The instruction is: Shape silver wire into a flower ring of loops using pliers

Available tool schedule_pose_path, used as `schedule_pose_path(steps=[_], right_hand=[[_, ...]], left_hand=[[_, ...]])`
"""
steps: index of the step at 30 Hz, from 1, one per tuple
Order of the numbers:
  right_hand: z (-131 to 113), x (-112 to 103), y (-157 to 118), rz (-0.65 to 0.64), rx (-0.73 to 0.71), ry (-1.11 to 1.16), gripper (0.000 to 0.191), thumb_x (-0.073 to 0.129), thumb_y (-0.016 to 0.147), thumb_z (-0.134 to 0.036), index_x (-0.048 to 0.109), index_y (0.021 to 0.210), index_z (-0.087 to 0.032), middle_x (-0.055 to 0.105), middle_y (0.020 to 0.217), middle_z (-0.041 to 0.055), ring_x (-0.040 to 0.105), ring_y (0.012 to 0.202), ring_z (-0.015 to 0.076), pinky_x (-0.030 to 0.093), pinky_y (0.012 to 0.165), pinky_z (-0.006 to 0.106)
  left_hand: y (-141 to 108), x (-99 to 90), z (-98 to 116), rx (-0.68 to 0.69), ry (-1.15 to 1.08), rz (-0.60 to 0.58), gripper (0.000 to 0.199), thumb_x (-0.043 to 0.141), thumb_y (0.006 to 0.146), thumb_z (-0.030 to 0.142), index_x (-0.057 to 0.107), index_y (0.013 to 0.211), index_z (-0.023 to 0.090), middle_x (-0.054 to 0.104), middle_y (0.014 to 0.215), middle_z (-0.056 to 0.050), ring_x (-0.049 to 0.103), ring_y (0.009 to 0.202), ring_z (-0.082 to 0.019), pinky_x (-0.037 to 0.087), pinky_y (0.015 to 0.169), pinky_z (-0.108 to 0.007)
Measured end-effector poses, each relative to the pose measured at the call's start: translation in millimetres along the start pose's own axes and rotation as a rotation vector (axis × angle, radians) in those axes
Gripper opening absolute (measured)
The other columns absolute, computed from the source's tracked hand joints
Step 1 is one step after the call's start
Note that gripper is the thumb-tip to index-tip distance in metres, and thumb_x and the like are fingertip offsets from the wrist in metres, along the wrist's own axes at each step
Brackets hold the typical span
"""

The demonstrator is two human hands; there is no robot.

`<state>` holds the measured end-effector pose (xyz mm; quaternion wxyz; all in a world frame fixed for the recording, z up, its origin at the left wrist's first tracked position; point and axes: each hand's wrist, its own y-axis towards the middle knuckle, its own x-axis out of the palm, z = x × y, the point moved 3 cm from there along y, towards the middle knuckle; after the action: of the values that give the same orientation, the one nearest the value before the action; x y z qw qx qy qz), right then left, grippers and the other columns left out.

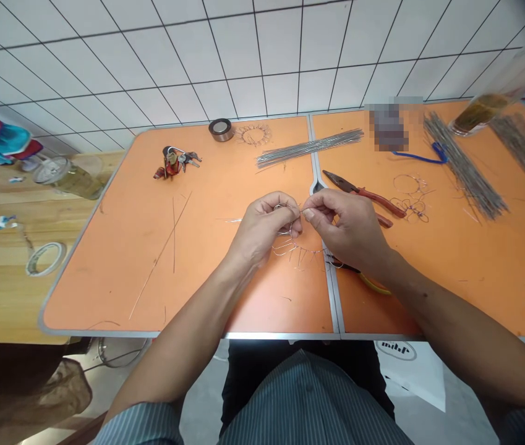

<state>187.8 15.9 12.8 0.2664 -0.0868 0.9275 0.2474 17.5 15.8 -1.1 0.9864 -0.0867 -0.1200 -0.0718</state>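
Note:
Over the middle of the orange table [118, 247], my left hand [269, 225] pinches a thin wire piece [285, 248] bent into loops. My right hand [348, 219] is closed too, thumb and forefinger pinching the wire close to my left fingertips. Part of the wire hangs below both hands as a spiky curve; the rest is hidden by my fingers. Red-handled long-nose pliers [364, 194] lie just beyond my right hand. A second tool with a yellow handle [373, 284] is partly covered by my right wrist.
A bundle of straight wires [308, 148] lies at the back, beside a wire ring [253, 135] and a tape roll [221, 130]. Keys [179, 162] sit back left, two loose wires [160, 253] nearer. More wire bundles [466, 167] and a glass [480, 114] stand right.

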Motion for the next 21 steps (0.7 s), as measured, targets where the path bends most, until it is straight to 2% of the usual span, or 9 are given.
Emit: schedule_pose_path(steps=[4, 10, 16, 21], right_hand=[[1.7, -0.7, 0.4, -0.016, 0.058, 0.026, 0.013, 0.065, 0.097, -0.022, 0.07, 0.086, -0.022, 0.074, 0.08, 0.0018, 0.06, 0.07, 0.0172, 0.042, 0.068, 0.034], [5.6, -3.4, 5.6, -0.101, 0.248, 0.21, 0.012, 0.066, 0.093, -0.028, 0.071, 0.086, -0.02, 0.069, 0.076, -0.0002, 0.056, 0.068, 0.015, 0.039, 0.062, 0.032], [2.4, -3.8, 7.7, -0.122, 0.214, 0.195, 0.011, 0.066, 0.093, -0.026, 0.067, 0.083, -0.021, 0.066, 0.076, -0.001, 0.053, 0.069, 0.0138, 0.036, 0.061, 0.031], [5.8, -4.2, 7.1, -0.138, 0.231, 0.298, 0.01, 0.068, 0.091, -0.027, 0.068, 0.083, -0.021, 0.064, 0.075, -0.0007, 0.053, 0.069, 0.0148, 0.037, 0.062, 0.031]], left_hand=[[-1.3, 0.6, -0.8, 0.02, 0.049, 0.019, 0.008, 0.075, 0.078, 0.022, 0.068, 0.075, 0.02, 0.069, 0.062, 0.001, 0.061, 0.055, -0.011, 0.055, 0.063, -0.026], [-6.1, 1.1, 5.7, 0.223, 0.254, 0.048, 0.007, 0.074, 0.084, 0.019, 0.069, 0.078, 0.02, 0.069, 0.067, 0.001, 0.064, 0.06, -0.011, 0.052, 0.06, -0.024], [-7.5, 1.3, 7.5, 0.247, 0.279, 0.021, 0.007, 0.073, 0.086, 0.018, 0.069, 0.081, 0.019, 0.069, 0.068, 0.001, 0.064, 0.061, -0.011, 0.053, 0.06, -0.025], [-7.2, 2.1, 7.2, 0.247, 0.27, -0.002, 0.009, 0.075, 0.087, 0.02, 0.07, 0.08, 0.02, 0.069, 0.069, 0.0, 0.065, 0.062, -0.012, 0.054, 0.061, -0.025]])
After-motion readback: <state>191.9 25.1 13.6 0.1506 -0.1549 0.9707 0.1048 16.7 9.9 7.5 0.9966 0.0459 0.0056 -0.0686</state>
